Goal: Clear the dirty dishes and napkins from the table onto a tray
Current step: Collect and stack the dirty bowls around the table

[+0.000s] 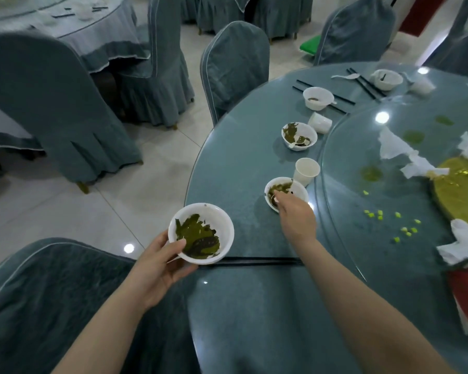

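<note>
Closest to me, my left hand point(157, 261) grips a white bowl point(201, 233) smeared with green scraps, thumb curled over its rim, holding it out past the edge of the round glass tabletop point(241, 163). My right hand point(295, 214) reaches to a second dirty bowl point(295, 188) on the tabletop, fingers pinching its near rim. Just behind it stands a paper cup point(305, 171), and crumpled napkins point(395, 145) lie on the turntable point(368, 130), well apart.

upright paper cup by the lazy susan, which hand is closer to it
Right. The right hand is at the rim of the bowl just in front of the upright paper cup. The left hand holds another bowl off the table edge, farther away.
</note>
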The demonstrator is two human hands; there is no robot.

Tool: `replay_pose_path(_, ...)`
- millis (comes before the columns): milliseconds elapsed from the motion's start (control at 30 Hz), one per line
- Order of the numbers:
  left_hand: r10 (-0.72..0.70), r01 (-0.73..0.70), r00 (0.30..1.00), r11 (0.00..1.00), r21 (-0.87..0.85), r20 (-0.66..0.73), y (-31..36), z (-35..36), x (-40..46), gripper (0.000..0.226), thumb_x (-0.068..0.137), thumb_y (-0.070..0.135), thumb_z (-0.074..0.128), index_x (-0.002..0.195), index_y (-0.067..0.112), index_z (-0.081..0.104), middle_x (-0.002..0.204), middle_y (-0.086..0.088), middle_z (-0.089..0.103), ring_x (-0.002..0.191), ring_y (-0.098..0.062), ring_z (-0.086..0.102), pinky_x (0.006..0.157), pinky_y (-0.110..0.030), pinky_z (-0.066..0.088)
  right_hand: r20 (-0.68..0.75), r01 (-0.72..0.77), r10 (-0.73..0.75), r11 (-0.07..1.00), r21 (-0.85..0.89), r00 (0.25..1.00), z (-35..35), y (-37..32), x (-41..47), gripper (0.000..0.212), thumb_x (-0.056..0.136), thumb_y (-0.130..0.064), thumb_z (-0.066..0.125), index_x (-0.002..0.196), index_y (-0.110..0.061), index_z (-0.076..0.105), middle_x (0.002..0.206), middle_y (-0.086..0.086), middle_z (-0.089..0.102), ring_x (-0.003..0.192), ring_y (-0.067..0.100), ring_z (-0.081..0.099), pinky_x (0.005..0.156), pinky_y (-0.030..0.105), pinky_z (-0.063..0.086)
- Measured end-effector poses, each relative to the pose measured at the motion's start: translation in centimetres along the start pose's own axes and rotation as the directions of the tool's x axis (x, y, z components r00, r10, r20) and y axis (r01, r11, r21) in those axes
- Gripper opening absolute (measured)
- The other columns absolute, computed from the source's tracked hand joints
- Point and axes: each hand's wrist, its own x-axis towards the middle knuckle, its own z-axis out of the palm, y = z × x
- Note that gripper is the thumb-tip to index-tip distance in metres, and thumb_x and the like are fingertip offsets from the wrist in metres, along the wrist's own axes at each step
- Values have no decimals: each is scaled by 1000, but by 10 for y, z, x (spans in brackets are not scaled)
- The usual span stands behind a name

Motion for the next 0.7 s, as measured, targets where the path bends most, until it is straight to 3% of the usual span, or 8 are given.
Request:
replay_pose_path(100, -11, 10, 1000, 1000, -10, -18, -2, -5, 2, 38, 82, 13, 63, 120, 18, 61, 110, -11, 70, 97, -28, 69, 69, -37, 59, -129, 301, -304, 953, -44, 944, -9, -5, -26, 34, 80, 6, 67, 111, -6, 70, 109, 12, 71, 100, 30, 68, 74, 42, 58)
replay_pose_path(200, -21, 20, 999, 999, -26, -32, -4, -8, 2, 35, 85, 12, 61, 119, 18, 62, 109, -10, 70, 96, -28, 69, 66, -35, 59, -87, 544, -552, 833, -102, 829, -1, -2, -61, 44, 59, 11, 81, 100, -3, 75, 100, 11, 74, 86, 27, 72, 61, 33, 58)
replay_pose_path(333, -26, 24, 999, 999, -40, -35, -5, -11, 1, 35, 86, 12, 60, 120, 18, 61, 111, -12, 69, 95, -28, 69, 63, -34, 59, 74, 579, -574, 812, -78, 815, 12, 9, -84, 49, 50, 15, 82, 95, -3, 76, 95, 12, 74, 81, 28, 72, 58, 36, 59)
replay_pose_path(433, -25, 23, 999, 999, -50, -41, -5, -15, 0, 33, 87, 11, 59, 120, 19, 61, 111, -12, 69, 95, -28, 68, 63, -33, 59, 250, 347, -338, 938, 12, 907, 14, 10, -83, 49, 70, 15, 60, 114, -5, 69, 114, 14, 69, 103, 31, 66, 81, 44, 56)
replay_pose_path(533, -21, 18, 999, 998, -54, -49, -3, -20, -2, 33, 87, 11, 59, 120, 18, 61, 110, -12, 70, 94, -28, 68, 62, -33, 59, 199, -197, 167, 970, 143, 966, 13, 9, -65, 30, 89, -9, 50, 116, -16, 61, 108, 3, 68, 99, 24, 61, 78, 32, 47)
replay_pose_path(600, -12, 9, 998, 998, -63, -56, -1, -23, -4, 34, 86, 11, 59, 119, 18, 61, 109, -12, 70, 93, -28, 68, 61, -33, 59, 187, -560, 530, 743, 366, 827, 9, 2, -44, 21, 91, -28, 54, 109, -18, 54, 95, 0, 69, 87, 21, 64, 66, 29, 46)
replay_pose_path(667, -8, 3, 998, 997, -76, -60, 0, -27, -7, 34, 85, 11, 59, 119, 18, 61, 108, -12, 70, 93, -28, 68, 61, -33, 59, 252, -693, 691, 485, 534, 678, 10, -1, -23, 31, 90, -37, 57, 103, -10, 54, 84, 8, 70, 68, 19, 65, 56, 29, 49)
replay_pose_path(700, -6, 1, 998, 997, -81, -60, 1, -29, -9, 34, 84, 12, 60, 118, 18, 61, 108, -12, 71, 93, -28, 69, 61, -33, 59, 261, -709, 717, 438, 553, 647, 10, 0, -15, 33, 90, -37, 58, 102, -6, 56, 80, 10, 70, 60, 19, 65, 52, 29, 48)
